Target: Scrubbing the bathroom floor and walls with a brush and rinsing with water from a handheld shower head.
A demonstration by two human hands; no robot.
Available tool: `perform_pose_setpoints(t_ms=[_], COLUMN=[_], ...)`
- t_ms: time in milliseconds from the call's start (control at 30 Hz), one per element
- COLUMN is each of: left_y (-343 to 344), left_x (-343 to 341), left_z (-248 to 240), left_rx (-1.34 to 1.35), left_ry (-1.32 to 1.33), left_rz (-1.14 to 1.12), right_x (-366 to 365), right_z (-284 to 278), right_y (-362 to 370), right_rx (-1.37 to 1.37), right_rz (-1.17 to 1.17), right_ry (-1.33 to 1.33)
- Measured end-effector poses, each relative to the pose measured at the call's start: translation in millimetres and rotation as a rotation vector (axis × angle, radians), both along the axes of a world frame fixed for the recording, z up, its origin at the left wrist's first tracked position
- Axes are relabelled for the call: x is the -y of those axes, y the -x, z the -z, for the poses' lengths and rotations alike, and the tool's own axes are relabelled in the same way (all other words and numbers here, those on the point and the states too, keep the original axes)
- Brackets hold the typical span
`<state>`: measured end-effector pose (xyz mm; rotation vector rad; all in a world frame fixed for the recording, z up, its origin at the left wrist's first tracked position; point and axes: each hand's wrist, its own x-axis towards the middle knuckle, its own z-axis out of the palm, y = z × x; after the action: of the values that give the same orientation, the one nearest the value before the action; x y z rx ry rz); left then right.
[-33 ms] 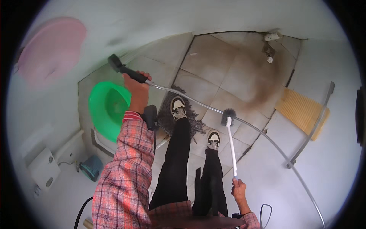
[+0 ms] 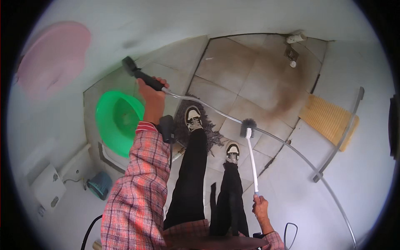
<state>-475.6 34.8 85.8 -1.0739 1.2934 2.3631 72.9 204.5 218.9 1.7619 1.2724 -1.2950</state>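
My left hand [image 2: 153,98] is closed round the handle of a dark handheld shower head [image 2: 143,77], whose head points up and to the left beside the wall. From its handle a silvery hose [image 2: 208,108] runs across to the lower right. Low in the view, my right hand [image 2: 261,208] grips the grey end of a long white-handled scrubbing brush [image 2: 252,162]. Its round dark bristle head [image 2: 248,128] is up and overlaps the hose in the view. Whether the bristles touch the hose or the floor, I cannot tell.
A green basin [image 2: 106,129] stands left of my left forearm. Under my left foot lies a shaggy grey mat or mop head [image 2: 181,123]. Brown stains mark the tiles [image 2: 254,79] ahead, near a drain [image 2: 291,54]. A yellow ridged board [image 2: 325,118] hangs behind a rail [image 2: 346,125] at right.
The shower head has shifted slightly up and to the right with my left hand. The brush has barely moved.
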Motion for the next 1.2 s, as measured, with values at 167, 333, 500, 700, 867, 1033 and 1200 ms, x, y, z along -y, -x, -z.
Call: perform_pose_setpoints(t_ms=[167, 333, 500, 700, 867, 1033, 1200], left_y=[-46, -113, -173, -229, -301, -354, -386], left_x=[-83, -111, -124, -99, -115, -134, -145], left_z=[15, 11, 9, -6, -42, -55, -30], left_rx=[0.223, 0.271, 0.36, 0.253, 0.22, 0.274, 0.301], left_ry=[-0.244, -0.216, -0.169, -0.196, -0.171, -0.123, -0.08], left_rz=[0.152, 0.196, 0.148, 0.262, 0.348, 0.377, 0.458], right_x=[3, 12, 16, -8, -6, -15, 13], right_z=[-11, -15, 15, 65, 74, 69, 99], right_y=[-14, -38, -126, -64, -107, -164, -207], right_rx=[0.069, 0.148, 0.141, -0.025, 0.045, 0.085, 0.137], right_rz=[-0.038, 0.152, -0.194, -0.821, -0.715, -0.763, -0.732], right_ry=[-0.09, -0.017, -0.135, -0.214, -0.238, -0.146, -0.119])
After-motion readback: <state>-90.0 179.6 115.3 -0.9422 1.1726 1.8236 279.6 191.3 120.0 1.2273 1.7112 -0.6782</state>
